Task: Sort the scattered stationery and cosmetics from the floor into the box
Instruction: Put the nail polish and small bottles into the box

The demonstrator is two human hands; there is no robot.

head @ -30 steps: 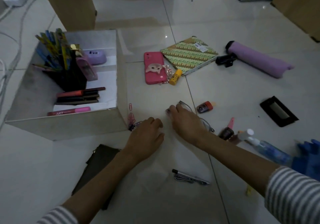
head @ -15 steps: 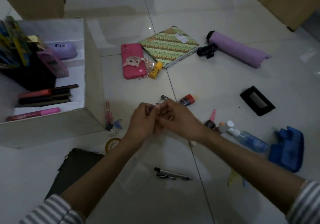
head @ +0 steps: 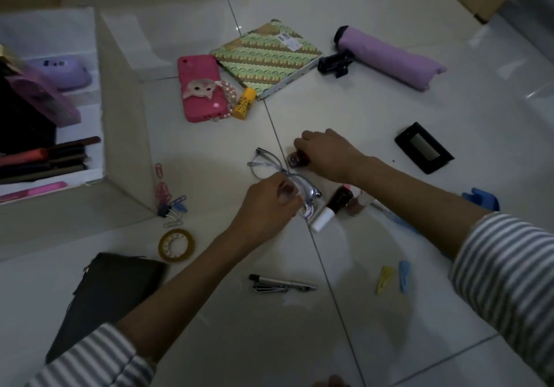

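Pale glossy floor tiles [head: 374,110] leave us open room between our grips and the white cardboard box [head: 126,122], well left of them, whose near wall we must lift over. Our left grip [head: 266,206] pinches the clear-framed glasses [head: 265,164]: light and brittle, best held by the frame. Just beyond, our right grip [head: 328,155] curls over a small red-capped tube [head: 298,158], which is light, slick and likely to roll.

My sleeves [head: 506,281] striped grey and white, pale floor tiles [head: 389,341], pink phone case [head: 202,88] with a pale cat face, notebook [head: 265,56] in green and tan zigzag bands, lilac umbrella [head: 389,55], yellow dark-dotted tube [head: 244,104], amber tape roll [head: 176,245], pink paper clips [head: 162,190]
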